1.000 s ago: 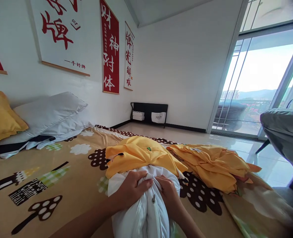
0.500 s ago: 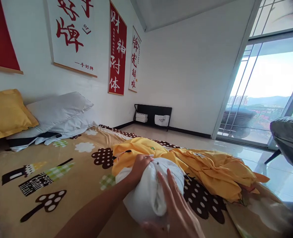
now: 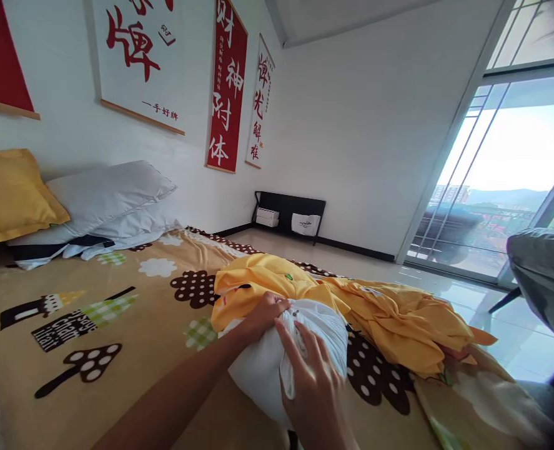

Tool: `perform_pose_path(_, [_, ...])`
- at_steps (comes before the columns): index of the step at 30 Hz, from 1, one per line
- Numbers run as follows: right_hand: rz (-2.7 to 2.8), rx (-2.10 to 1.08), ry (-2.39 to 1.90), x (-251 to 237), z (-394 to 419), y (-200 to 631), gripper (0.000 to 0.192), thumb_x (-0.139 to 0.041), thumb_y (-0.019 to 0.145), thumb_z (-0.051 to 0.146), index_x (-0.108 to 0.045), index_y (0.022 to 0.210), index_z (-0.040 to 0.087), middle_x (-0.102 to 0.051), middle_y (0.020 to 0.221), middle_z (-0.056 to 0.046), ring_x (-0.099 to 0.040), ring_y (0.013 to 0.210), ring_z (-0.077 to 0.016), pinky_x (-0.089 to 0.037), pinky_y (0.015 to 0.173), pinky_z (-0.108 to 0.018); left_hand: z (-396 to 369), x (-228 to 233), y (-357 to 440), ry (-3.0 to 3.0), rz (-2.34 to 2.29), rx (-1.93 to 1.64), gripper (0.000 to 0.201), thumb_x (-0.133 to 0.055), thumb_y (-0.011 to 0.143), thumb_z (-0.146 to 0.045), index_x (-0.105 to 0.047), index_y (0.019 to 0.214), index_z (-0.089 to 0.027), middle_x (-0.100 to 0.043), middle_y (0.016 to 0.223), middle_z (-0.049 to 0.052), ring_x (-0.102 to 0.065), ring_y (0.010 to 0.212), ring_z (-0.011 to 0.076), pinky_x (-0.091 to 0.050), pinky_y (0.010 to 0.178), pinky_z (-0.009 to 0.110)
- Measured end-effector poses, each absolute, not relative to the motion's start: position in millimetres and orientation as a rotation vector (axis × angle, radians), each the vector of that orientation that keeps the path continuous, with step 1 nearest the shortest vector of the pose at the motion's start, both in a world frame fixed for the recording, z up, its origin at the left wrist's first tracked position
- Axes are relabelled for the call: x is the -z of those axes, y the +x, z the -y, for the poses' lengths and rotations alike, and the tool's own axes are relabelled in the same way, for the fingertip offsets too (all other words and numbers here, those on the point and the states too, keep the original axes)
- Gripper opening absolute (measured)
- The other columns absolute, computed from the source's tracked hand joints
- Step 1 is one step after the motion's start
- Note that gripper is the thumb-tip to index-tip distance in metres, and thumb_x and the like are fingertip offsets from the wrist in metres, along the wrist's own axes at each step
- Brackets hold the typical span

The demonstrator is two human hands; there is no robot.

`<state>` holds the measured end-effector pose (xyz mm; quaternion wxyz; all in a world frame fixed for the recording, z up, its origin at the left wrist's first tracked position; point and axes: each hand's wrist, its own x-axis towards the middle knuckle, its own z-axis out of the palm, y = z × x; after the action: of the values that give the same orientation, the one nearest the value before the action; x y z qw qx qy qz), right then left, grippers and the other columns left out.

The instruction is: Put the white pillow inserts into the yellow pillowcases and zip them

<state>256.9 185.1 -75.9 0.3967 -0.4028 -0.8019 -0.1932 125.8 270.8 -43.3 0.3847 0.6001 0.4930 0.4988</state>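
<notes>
A plump white cloth bundle [image 3: 258, 375], like a folded pillow, sits on the patterned bedsheet [image 3: 155, 337] right in front of me. My left hand [image 3: 263, 314] is closed on its top left edge, gripping the white fabric. My right hand [image 3: 311, 369] lies over the bundle's near right side, its fingers bent around a gathered fold near the top; its thumb is mostly hidden. Just beyond the bundle, a crumpled yellow cloth [image 3: 267, 275] touches it. More of this yellow fabric lies heaped to the right.
A yellow pillow [image 3: 19, 197] and a grey-white pillow [image 3: 112, 190] rest at the left by the wall. Past the bed stands a low black rack [image 3: 286, 215]. At the right are a grey chair [image 3: 543, 269] and a sliding glass door [image 3: 487, 162].
My right hand has gone from stretched fingers beside the bundle to bent fingers around its fold. My left hand keeps its grip at the top. The view has tilted slightly downward.
</notes>
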Motion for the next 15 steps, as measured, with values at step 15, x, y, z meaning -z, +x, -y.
perform_pose_path(15, [2.035,0.419,-1.087,58,-212,280,0.043,-0.042,0.073,0.008,-0.059,0.11,0.022,-0.062,0.111,-0.008,-0.059,0.1,-0.0226,-0.053,0.082,-0.037,-250,62,77,2.505,-1.666,-1.387,0.018,-0.037,0.09,-0.021,-0.054,0.09,-0.017,-0.058,0.093,0.009,-0.052,0.092,0.0219,-0.043,0.085,0.039])
